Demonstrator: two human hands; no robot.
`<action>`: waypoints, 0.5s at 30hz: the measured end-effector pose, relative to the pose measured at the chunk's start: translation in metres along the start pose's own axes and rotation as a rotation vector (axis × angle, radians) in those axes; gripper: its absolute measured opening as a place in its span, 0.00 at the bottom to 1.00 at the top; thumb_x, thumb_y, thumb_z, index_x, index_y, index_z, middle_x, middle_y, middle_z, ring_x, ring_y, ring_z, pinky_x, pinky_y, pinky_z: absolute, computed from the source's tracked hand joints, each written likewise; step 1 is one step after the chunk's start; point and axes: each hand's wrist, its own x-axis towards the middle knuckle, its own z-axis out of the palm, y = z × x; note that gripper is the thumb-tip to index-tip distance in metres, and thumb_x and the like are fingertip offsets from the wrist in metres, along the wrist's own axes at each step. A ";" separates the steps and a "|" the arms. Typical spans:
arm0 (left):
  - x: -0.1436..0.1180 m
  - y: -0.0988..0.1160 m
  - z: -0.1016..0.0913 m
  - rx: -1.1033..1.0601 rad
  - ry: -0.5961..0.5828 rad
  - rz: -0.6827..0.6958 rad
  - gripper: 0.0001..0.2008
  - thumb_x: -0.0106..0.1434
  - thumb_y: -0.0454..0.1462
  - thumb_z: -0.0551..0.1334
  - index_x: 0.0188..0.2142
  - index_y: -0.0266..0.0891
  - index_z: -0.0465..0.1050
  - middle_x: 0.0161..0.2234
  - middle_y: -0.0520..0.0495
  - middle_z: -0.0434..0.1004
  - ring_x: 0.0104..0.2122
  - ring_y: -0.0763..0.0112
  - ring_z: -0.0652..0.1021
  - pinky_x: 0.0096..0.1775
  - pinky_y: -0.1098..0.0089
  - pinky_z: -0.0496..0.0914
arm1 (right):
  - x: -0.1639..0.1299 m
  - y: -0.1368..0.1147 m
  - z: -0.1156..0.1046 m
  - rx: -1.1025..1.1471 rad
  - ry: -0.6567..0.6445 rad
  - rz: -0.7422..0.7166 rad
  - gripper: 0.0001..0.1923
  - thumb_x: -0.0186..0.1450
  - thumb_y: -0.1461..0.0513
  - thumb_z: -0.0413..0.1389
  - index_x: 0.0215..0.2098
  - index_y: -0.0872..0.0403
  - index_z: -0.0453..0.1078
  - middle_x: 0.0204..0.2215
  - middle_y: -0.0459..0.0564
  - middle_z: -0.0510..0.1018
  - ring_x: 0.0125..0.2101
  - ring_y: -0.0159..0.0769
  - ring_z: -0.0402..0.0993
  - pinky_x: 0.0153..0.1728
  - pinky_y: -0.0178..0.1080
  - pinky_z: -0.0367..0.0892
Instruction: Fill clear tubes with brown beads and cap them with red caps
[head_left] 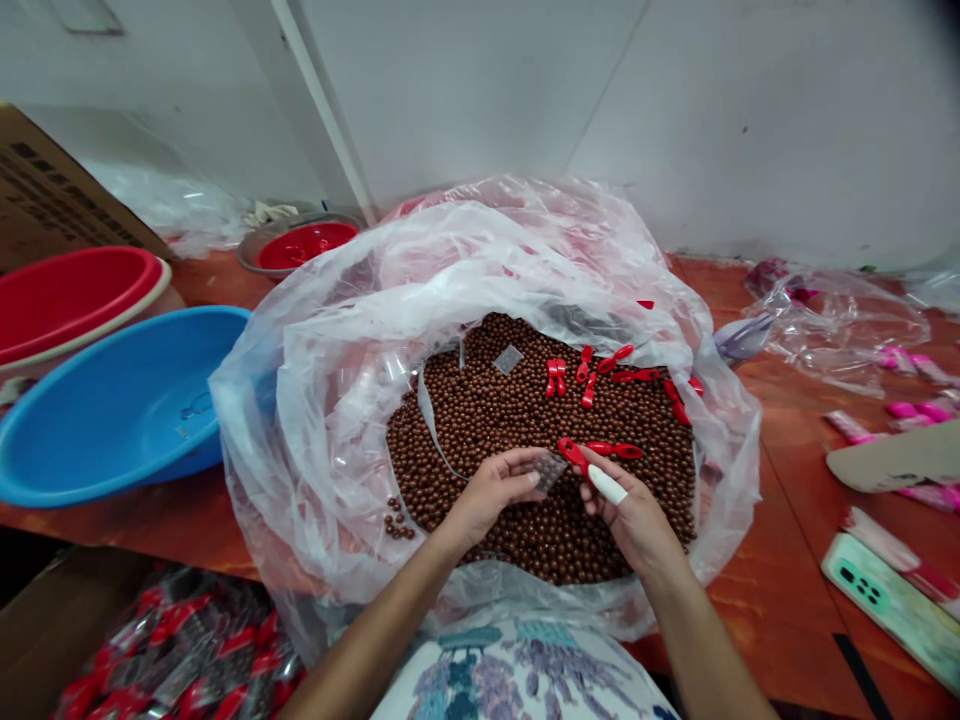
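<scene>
A small clear packet (551,468) was pinched between the fingers of the left hand (491,490), and a red clip (573,454) was gripped by the right hand (626,508), whose thumb wore a white cot. Both were held touching over brown beads (487,410) heaped in a large clear plastic bag (315,400). More red clips (600,372) lay on the beads; a blue basin (112,410) stood well left.
</scene>
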 end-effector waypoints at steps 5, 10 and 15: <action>0.000 -0.001 0.001 -0.083 -0.010 -0.087 0.22 0.53 0.36 0.65 0.48 0.37 0.70 0.47 0.40 0.72 0.43 0.63 0.74 0.43 0.62 0.69 | -0.002 0.002 -0.002 -0.069 0.000 -0.037 0.24 0.54 0.59 0.59 0.49 0.49 0.68 0.39 0.50 0.75 0.28 0.32 0.66 0.24 0.34 0.61; 0.000 -0.004 0.002 -0.106 0.004 -0.124 0.20 0.53 0.36 0.65 0.47 0.37 0.71 0.45 0.41 0.73 0.41 0.64 0.75 0.42 0.63 0.70 | -0.004 0.001 -0.002 -0.110 -0.018 -0.022 0.24 0.57 0.56 0.57 0.51 0.50 0.66 0.32 0.49 0.74 0.27 0.31 0.66 0.25 0.34 0.63; -0.001 -0.008 0.001 -0.045 -0.002 -0.094 0.21 0.52 0.36 0.66 0.47 0.38 0.71 0.46 0.42 0.73 0.43 0.64 0.73 0.42 0.63 0.70 | -0.003 0.000 -0.002 -0.146 -0.084 0.026 0.23 0.58 0.55 0.55 0.51 0.49 0.66 0.25 0.44 0.70 0.20 0.26 0.62 0.18 0.31 0.58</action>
